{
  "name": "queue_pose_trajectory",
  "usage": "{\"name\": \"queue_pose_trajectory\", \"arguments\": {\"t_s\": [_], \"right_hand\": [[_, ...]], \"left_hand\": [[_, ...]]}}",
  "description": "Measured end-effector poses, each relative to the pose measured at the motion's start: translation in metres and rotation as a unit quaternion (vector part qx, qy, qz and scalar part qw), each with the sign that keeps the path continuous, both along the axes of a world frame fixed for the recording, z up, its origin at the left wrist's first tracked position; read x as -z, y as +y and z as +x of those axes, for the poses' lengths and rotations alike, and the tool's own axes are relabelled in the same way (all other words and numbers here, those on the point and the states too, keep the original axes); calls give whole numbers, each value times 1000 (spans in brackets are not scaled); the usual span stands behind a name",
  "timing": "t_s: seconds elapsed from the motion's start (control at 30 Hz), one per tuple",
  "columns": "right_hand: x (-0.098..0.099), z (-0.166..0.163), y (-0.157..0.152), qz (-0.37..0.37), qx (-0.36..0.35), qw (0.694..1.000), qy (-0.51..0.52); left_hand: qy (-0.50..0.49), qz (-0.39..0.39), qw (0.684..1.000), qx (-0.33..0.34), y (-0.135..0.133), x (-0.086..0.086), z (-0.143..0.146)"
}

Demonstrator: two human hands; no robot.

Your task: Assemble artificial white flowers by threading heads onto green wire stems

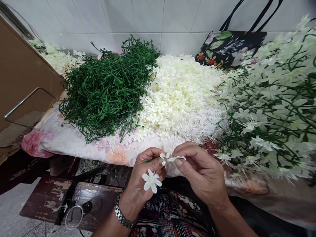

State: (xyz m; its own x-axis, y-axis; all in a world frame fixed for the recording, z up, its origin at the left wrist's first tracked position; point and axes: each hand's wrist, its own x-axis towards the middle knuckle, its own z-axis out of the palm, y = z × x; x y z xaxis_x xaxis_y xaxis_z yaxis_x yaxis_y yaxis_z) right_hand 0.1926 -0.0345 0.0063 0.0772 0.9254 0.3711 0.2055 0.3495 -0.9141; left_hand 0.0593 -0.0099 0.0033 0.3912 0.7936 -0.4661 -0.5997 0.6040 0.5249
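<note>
My left hand (144, 179) is closed on a thin green stem (148, 160) that carries a white flower (151, 180) lower down and another white flower (165, 158) at its tip. My right hand (199, 169) pinches a small white flower piece (178, 158) right against that tip flower. Both hands meet low in the middle, in front of a flowered cloth (61, 138). A metal watch (122, 215) is on my left wrist.
On the cloth lie a heap of green plastic stems (106, 89), a heap of loose white flowers (180, 92) and a fringe of white stamens (204, 123). Finished flower sprays (274, 108) pile up at right. A floral bag (229, 46) leans on the tiled wall; cardboard (22, 69) stands at left.
</note>
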Motion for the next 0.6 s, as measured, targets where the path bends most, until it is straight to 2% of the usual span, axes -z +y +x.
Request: {"name": "queue_pose_trajectory", "arguments": {"t_s": [0.2,0.47,0.6], "right_hand": [[4,-8,-1,99,21,992,-82],[6,-10,-3,176,43,964,-194],[8,-11,-4,192,52,957,-209]], "left_hand": [[-17,3,1000,-23,-5,2,1],[57,38,997,-47,-10,0,1],[95,77,991,-47,-11,0,-1]]}}
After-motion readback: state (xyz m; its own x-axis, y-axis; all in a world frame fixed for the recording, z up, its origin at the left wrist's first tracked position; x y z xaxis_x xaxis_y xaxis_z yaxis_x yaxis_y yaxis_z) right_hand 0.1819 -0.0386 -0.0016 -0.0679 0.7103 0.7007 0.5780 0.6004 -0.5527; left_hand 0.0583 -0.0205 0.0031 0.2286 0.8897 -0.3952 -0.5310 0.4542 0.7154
